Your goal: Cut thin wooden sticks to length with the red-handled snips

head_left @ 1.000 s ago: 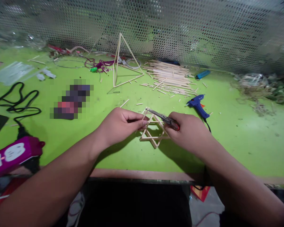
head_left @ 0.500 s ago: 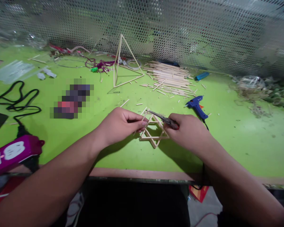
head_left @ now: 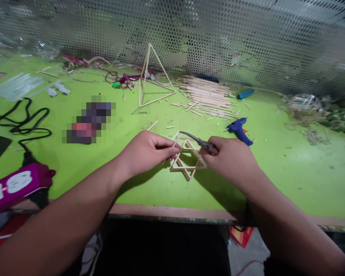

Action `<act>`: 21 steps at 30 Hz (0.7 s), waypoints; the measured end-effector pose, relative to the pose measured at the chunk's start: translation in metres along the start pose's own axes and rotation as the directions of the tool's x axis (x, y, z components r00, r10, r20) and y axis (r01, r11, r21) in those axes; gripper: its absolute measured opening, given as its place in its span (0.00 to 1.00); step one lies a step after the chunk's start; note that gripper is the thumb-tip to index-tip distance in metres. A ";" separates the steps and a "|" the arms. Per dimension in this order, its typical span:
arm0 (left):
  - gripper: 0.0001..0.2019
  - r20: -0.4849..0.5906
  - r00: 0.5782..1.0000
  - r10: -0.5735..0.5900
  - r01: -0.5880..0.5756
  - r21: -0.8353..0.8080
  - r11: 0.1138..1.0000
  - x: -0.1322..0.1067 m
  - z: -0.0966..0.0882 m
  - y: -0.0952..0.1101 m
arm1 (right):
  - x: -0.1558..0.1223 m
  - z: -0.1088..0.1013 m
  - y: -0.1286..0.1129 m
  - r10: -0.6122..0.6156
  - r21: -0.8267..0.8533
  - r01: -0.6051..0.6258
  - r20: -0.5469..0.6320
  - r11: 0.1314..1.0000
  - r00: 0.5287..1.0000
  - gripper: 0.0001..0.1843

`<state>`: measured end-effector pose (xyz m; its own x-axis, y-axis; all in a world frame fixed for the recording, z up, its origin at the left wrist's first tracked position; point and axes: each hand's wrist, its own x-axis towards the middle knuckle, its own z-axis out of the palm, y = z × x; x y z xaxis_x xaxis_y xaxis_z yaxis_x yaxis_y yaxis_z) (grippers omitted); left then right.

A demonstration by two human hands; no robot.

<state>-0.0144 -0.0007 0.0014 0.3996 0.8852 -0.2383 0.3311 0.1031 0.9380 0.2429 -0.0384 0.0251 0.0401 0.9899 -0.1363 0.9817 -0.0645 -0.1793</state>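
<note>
Sticks of pale, straight-edged wood form the six-pointed star frame (head_left: 184, 167) before you, set on the smooth, scuffed lime-green tabletop (head_left: 149, 191) between your hands, near its front edge. Your left hand (head_left: 146, 153) pinches a slim pale wooden stick (head_left: 175, 138) between thumb and fingers at the star's left side. Your right hand (head_left: 230, 157) is closed around dark metal pliers (head_left: 202, 143) with a red handle; you cannot tell how far their blurred jaws are parted. Beyond stand a tall pyramid frame of thin wooden sticks (head_left: 161, 65) and a grey perforated metal screen (head_left: 232, 46).

Since half a second ago, your hands have barely moved, while the pyramid sits slightly farther right in your view. One star point faces you, its opposite away. Your stick's long axis slants away and rightward, its far end by the pliers' tip, which points left and away.
</note>
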 end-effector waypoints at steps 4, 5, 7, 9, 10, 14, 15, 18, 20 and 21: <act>0.08 -0.011 1.000 0.000 0.000 0.006 1.000 0.003 -0.001 -0.003 | 0.001 0.001 0.010 -0.051 0.058 0.053 -0.035 0.997 0.998 0.15; 0.08 -0.020 1.000 -0.002 0.002 0.010 1.000 0.004 -0.001 -0.004 | 0.001 0.001 0.012 -0.068 0.070 0.072 -0.047 0.995 0.997 0.14; 0.08 -0.033 0.999 0.005 -0.005 0.020 1.000 0.006 -0.001 -0.004 | 0.002 0.002 0.017 -0.118 0.090 0.123 -0.062 0.988 0.991 0.12; 0.08 -0.033 0.999 0.029 -0.028 0.032 0.999 0.006 0.000 -0.003 | 0.002 0.003 0.019 -0.176 0.111 0.183 -0.067 0.977 0.982 0.11; 0.08 -0.033 0.999 0.041 -0.040 0.037 0.999 0.006 0.000 -0.002 | 0.002 0.003 0.020 -0.203 0.119 0.210 -0.069 0.970 0.977 0.10; 0.09 -0.056 0.996 0.071 -0.068 0.061 0.996 0.005 0.000 0.000 | 0.001 0.003 0.021 -0.266 0.136 0.276 -0.089 0.952 0.960 0.07; 0.09 -0.065 0.994 0.088 -0.083 0.076 0.994 0.005 -0.001 0.000 | 0.001 0.002 0.021 -0.274 0.134 0.285 -0.094 0.949 0.957 0.06; 0.10 -0.084 0.984 0.155 -0.142 0.142 0.980 0.004 -0.002 0.000 | -0.001 0.001 0.022 -0.294 0.113 0.304 -0.104 0.946 0.950 0.06; 0.11 -0.091 0.976 0.200 -0.180 0.189 0.965 0.004 -0.003 -0.001 | -0.002 0.001 0.023 -0.305 0.101 0.315 -0.105 0.944 0.947 0.06; 0.11 -0.091 0.971 0.223 -0.200 0.210 0.957 0.004 -0.003 -0.001 | -0.002 0.001 0.023 -0.310 0.098 0.320 -0.104 0.942 0.945 0.06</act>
<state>-0.0159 0.0038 0.0000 0.3834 0.9236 0.0005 0.4169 -0.1735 0.8922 0.2654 -0.0422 0.0200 -0.2469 0.9686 0.0284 0.9197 0.2435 -0.3080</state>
